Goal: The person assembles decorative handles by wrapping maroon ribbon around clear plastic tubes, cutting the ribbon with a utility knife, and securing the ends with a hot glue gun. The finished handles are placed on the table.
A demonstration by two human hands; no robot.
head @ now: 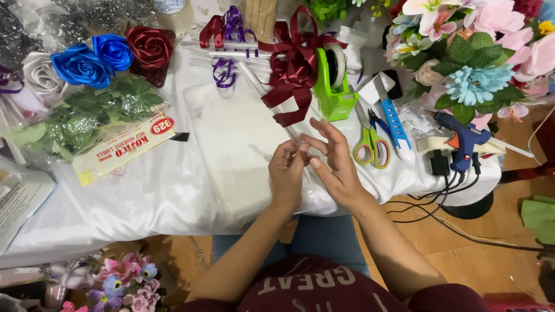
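Working right at the near edge of the counter [144, 196], both hands meet over a clear plastic sleeve [237, 150]. The left hand [287, 173] looks pinched shut on a thin clear strip, probably tape, though it's too see-through to be sure; the right hand [335, 167] is open, fingers spread, just touching the left fingertips. My guess is the step is getting a bit of tape ready to stick, so it'd want a steady pinch and careful placing. Just past the hands sit the scissors [371, 145] and a blue-handled cutter [395, 124], then the green tape dispenser [333, 86] and dark red ribbon [295, 69]. A blue glue gun [462, 138] lies off right, fabric roses [95, 60] far left.
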